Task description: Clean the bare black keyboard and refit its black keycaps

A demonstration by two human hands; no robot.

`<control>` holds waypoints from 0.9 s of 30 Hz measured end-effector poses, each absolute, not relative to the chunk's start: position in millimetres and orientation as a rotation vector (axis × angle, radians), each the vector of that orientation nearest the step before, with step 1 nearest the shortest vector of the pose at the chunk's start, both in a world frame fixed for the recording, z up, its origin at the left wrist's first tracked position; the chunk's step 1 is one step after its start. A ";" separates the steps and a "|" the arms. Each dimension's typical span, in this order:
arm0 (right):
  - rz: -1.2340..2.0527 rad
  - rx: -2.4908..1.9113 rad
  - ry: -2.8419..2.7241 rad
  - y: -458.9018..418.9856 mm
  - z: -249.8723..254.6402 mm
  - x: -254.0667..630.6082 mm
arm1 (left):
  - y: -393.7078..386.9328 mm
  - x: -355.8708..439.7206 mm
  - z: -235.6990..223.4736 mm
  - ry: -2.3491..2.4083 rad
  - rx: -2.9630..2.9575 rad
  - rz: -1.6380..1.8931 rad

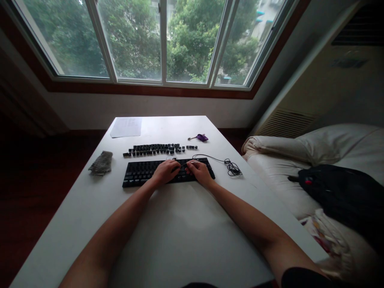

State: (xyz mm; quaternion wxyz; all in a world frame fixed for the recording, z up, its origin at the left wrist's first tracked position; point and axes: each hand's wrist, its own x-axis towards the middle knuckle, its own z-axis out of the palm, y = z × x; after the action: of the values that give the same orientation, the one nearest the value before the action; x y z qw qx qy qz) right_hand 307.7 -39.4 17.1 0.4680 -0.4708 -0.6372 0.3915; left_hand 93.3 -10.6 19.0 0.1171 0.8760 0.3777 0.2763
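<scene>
A black keyboard (pixel 139 173) lies on the white table in front of me, many of its keycaps in place on the left side. Over its middle-right part, my left hand (pixel 166 171) has its fingers curled and pinched together. My right hand (pixel 199 172) is closed just beside it, also over the keyboard, with something thin and pale at its fingertips. The fingertips of both hands nearly meet around a small dark thing, too small to name. Behind the keyboard, loose black keycaps (pixel 156 149) stand in uneven rows. My hands hide part of the keyboard's right half.
A grey cloth (pixel 101 163) lies left of the keyboard, and a coiled black cable (pixel 233 168) to its right. Farther back are a small purple-handled brush (pixel 201 138) and a sheet of paper (pixel 126 127). A pale sofa (pixel 270 160) with a dark bag (pixel 339 196) flanks the table (pixel 186 224).
</scene>
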 end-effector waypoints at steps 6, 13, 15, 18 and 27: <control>0.966 -1.169 -1.537 -37.9 14.1 307.6 | -9.8 93.0 17.7 1.114 2.569 0.801; 0.956 -1.176 -1.537 -37.2 14.0 307.3 | -9.5 92.6 16.8 1.119 2.569 0.803; 0.956 -1.176 -1.531 -37.4 14.5 307.3 | -9.6 92.6 16.5 1.119 2.561 0.810; 0.958 -1.176 -1.529 -37.4 14.6 307.5 | -9.9 92.7 16.2 1.125 2.552 0.815; 0.954 -1.168 -1.519 -37.0 14.9 307.7 | -9.0 93.2 14.6 1.116 2.536 0.823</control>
State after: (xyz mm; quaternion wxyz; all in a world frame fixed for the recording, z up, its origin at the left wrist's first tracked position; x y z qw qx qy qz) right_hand 307.7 -37.0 14.9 0.4800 -0.4786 -0.6227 0.3909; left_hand 93.2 -9.0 14.6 0.1255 0.8705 0.3831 0.2824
